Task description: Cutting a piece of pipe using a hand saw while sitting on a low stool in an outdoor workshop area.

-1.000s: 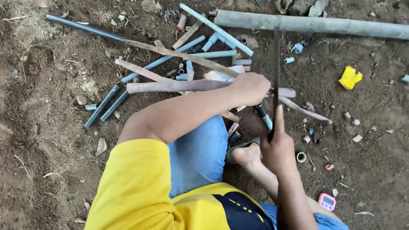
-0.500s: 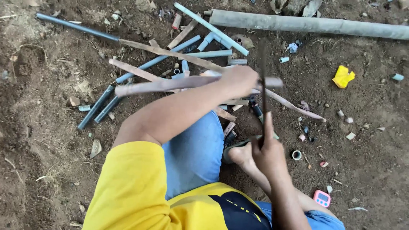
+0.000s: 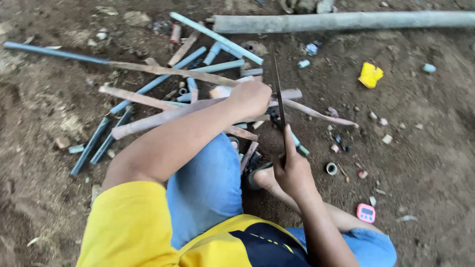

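Bare dirt ground lies under me. My left hand [image 3: 251,97] is clamped on a dirty pipe [image 3: 168,116] lying crosswise; my right hand [image 3: 293,170], nearer me, grips a thin saw blade [image 3: 277,84] crossing the pipe's long axis.

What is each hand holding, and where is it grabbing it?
The left hand grips a long dirty pipe near its right end. The right hand holds a thin saw blade by its near end.
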